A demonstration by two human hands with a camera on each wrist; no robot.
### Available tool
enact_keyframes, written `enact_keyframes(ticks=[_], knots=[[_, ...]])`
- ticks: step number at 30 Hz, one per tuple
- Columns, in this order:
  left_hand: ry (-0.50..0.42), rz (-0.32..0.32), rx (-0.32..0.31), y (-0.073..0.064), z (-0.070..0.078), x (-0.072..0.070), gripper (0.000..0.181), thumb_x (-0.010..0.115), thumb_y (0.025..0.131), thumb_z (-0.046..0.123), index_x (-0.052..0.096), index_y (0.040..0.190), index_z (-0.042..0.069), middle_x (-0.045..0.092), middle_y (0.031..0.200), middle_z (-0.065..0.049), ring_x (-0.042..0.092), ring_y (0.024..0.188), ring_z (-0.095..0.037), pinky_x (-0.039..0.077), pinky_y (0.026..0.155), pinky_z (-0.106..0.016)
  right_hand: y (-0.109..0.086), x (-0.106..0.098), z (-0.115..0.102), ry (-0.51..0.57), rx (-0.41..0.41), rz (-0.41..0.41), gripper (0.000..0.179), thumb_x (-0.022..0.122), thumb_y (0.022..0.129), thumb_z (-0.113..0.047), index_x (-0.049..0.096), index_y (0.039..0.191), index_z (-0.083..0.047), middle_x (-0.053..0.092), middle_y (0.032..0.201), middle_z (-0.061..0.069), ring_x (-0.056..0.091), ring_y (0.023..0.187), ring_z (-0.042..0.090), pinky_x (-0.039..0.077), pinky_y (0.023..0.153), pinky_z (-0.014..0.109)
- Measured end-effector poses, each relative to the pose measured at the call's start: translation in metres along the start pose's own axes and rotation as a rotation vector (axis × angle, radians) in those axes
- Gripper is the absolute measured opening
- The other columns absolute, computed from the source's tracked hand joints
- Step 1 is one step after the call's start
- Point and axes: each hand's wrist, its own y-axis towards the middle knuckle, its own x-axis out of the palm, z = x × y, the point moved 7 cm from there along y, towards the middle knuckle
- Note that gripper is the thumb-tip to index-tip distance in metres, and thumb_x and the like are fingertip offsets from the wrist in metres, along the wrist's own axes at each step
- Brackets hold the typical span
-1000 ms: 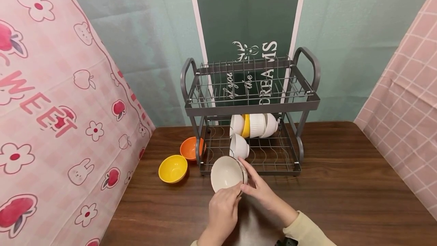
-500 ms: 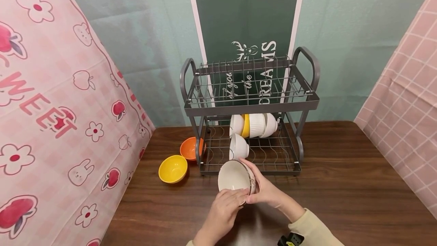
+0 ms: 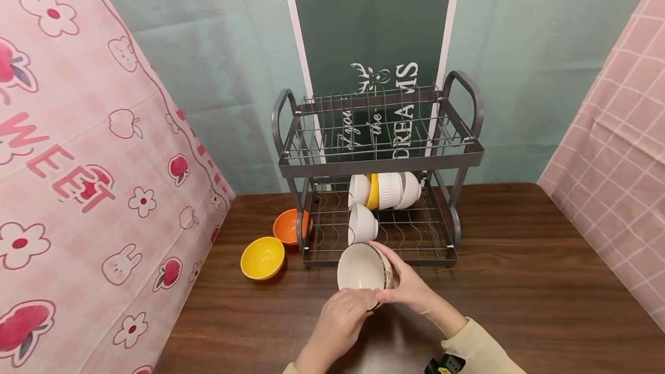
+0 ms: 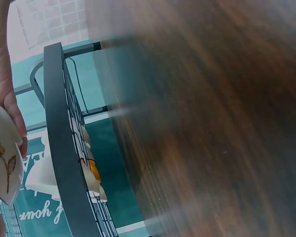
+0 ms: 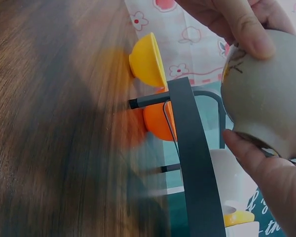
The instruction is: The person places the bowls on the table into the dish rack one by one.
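A white bowl [image 3: 358, 270] with a dark rim band and a floral pattern outside is held tilted in front of the rack, its mouth facing up and left. My left hand [image 3: 344, 317] grips its near rim, fingers over the edge and, in the right wrist view, the thumb pressed on the outer wall. On the right side, my right hand [image 3: 410, 288] holds the bowl's outside, a finger by its foot. The flower decoration on the bowl [image 4: 2, 158] shows in the left wrist view.
A grey two-tier dish rack [image 3: 381, 163] stands behind. Its lower tier bears several bowls on their sides, including a white bowl [image 3: 363, 224] in front and a yellow bowl [image 3: 373, 191]. Left of it, a yellow bowl [image 3: 262, 258] and an orange bowl [image 3: 287, 227] rest on the wooden table [image 3: 519, 281].
Both hands have shifted to the right and slightly nearer with the bowl. The left fingers now lie further across its near rim. Rack and other bowls are unmoved.
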Motion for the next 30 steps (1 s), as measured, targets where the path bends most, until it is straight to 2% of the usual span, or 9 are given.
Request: enact_keyframes(ticks=[3,6,10,13,17,21,25,30], knots=[[0.045,-0.021,-0.020,0.002,-0.003,0.003,0.024,0.050,0.094,0.021,0.065,0.111,0.013,0.070,0.104,0.004,0.065,0.097,-0.008,0.049,0.086,-0.026,-0.001,-0.005,0.000,-0.044,0.007,0.055,0.084,0.074,0.074,-0.014,0.027,0.144,-0.006,0.032,0.140,0.021,0.043,0.118,0.008,0.045,0.089,0.024],[0.069,-0.042,-0.038,0.003,-0.008,0.004,0.019,0.054,0.092,0.024,0.068,0.103,0.016,0.070,0.103,0.006,0.065,0.097,-0.007,0.048,0.088,-0.029,-0.002,-0.010,0.001,-0.047,0.023,0.104,0.084,0.073,0.073,-0.008,0.027,0.144,-0.006,0.033,0.140,0.012,0.043,0.116,0.004,0.047,0.087,0.023],[0.072,-0.063,-0.065,0.003,-0.015,0.005,0.013,0.065,0.083,0.022,0.069,0.094,0.016,0.071,0.099,0.005,0.065,0.098,-0.008,0.048,0.092,-0.031,-0.004,-0.017,0.001,-0.024,0.026,0.149,0.085,0.071,0.072,-0.003,0.025,0.144,-0.004,0.036,0.136,-0.002,0.045,0.113,0.005,0.049,0.085,0.024],[0.082,-0.072,-0.095,0.001,-0.022,0.005,0.015,0.067,0.080,0.020,0.069,0.094,0.015,0.070,0.100,0.004,0.065,0.101,-0.010,0.047,0.094,-0.033,-0.005,-0.024,0.000,-0.033,0.038,0.183,0.085,0.071,0.072,-0.001,0.025,0.144,-0.004,0.036,0.135,-0.003,0.047,0.111,0.005,0.050,0.083,0.025],[0.102,-0.092,-0.185,-0.005,-0.037,0.004,0.021,0.068,0.079,0.018,0.068,0.100,0.014,0.068,0.110,0.003,0.063,0.107,-0.012,0.046,0.095,-0.035,-0.007,-0.034,0.000,-0.060,0.072,0.231,0.084,0.070,0.073,-0.002,0.027,0.144,-0.006,0.032,0.139,0.009,0.049,0.107,0.002,0.051,0.079,0.023],[0.137,-0.152,-0.321,-0.014,-0.056,0.007,0.028,0.069,0.079,0.016,0.066,0.106,0.014,0.066,0.117,0.002,0.061,0.110,-0.013,0.046,0.096,-0.037,-0.008,-0.044,-0.001,-0.081,0.101,0.270,0.083,0.070,0.074,-0.003,0.026,0.144,-0.007,0.026,0.142,0.023,0.049,0.105,-0.001,0.050,0.079,0.021],[0.181,-0.233,-0.439,-0.022,-0.073,0.014,0.033,0.069,0.080,0.017,0.064,0.112,0.013,0.064,0.120,0.002,0.059,0.114,-0.013,0.044,0.098,-0.038,-0.008,-0.055,-0.003,-0.117,0.142,0.316,0.083,0.068,0.075,-0.003,0.025,0.145,-0.009,0.022,0.146,0.020,0.046,0.107,-0.003,0.048,0.080,0.018],[0.209,-0.288,-0.499,-0.027,-0.088,0.025,0.039,0.069,0.081,0.018,0.061,0.118,0.012,0.063,0.121,0.001,0.058,0.115,-0.014,0.043,0.098,-0.041,-0.008,-0.066,-0.006,-0.194,0.186,0.384,0.083,0.067,0.077,-0.004,0.023,0.146,-0.012,0.022,0.148,0.015,0.043,0.110,-0.001,0.045,0.081,0.014]])
